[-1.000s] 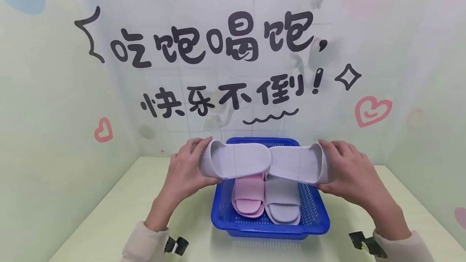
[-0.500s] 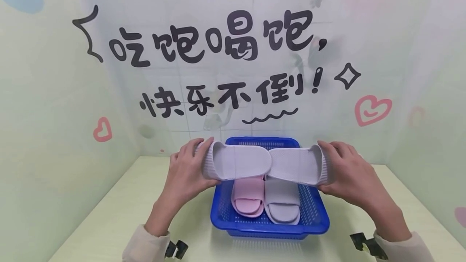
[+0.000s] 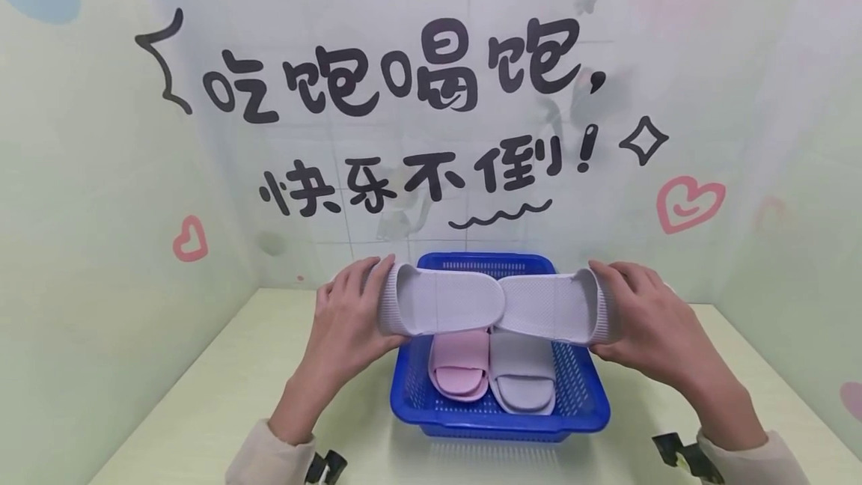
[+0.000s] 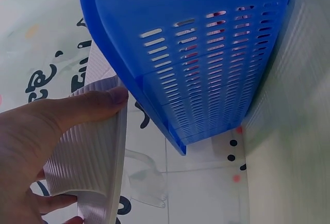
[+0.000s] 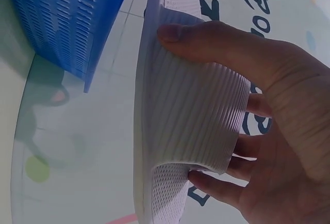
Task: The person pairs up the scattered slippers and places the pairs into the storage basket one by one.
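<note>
Above the basket, my left hand (image 3: 350, 316) grips a pale lilac-white slipper (image 3: 458, 302) by its ribbed strap, thumb along the near edge. My right hand (image 3: 656, 320) grips the matching slipper (image 3: 545, 307) the same way; the right wrist view shows the thumb across its strap (image 5: 191, 95) and fingers around the far side. The heel ends of the two slippers meet and overlap slightly in the head view. Below them, a pink slipper pair (image 3: 461, 358) and a grey slipper pair (image 3: 522, 365) lie side by side in the blue basket (image 3: 498, 422), their rear parts hidden.
The basket stands on a pale wooden table (image 3: 222, 373). A printed sheet with black lettering (image 3: 431, 178) hangs behind, and pale side walls (image 3: 114, 208) rise left and right. Dark wrist mounts (image 3: 326, 466) sit by the sleeves.
Both hands keep hold of the two slippers above the basket, with only a very slight shift. The basket and the slippers inside it stay put.
</note>
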`<control>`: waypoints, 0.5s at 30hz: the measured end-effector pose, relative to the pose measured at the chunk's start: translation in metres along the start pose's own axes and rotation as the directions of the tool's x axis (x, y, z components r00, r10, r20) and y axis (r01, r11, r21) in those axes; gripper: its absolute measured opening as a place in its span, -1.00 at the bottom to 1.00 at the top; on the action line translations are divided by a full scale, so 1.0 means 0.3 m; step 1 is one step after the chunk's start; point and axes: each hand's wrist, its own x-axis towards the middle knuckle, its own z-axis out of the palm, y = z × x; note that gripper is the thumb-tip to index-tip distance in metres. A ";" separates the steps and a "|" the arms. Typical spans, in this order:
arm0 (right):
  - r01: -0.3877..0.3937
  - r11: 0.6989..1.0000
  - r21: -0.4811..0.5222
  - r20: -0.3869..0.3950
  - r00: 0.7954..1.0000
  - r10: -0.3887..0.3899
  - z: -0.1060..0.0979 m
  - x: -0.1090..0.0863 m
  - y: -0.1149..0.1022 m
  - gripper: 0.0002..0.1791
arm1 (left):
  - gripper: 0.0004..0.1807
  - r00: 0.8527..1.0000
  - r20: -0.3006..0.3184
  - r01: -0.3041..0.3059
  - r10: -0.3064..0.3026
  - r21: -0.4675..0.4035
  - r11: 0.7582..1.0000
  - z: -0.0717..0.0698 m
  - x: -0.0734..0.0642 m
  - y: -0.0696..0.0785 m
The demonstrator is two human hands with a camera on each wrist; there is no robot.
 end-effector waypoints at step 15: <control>0.011 1.000 0.020 0.028 1.000 -0.011 -0.007 0.001 -0.003 0.21 | 0.27 1.000 0.013 -0.025 0.025 0.011 1.000 -0.005 0.002 0.003</control>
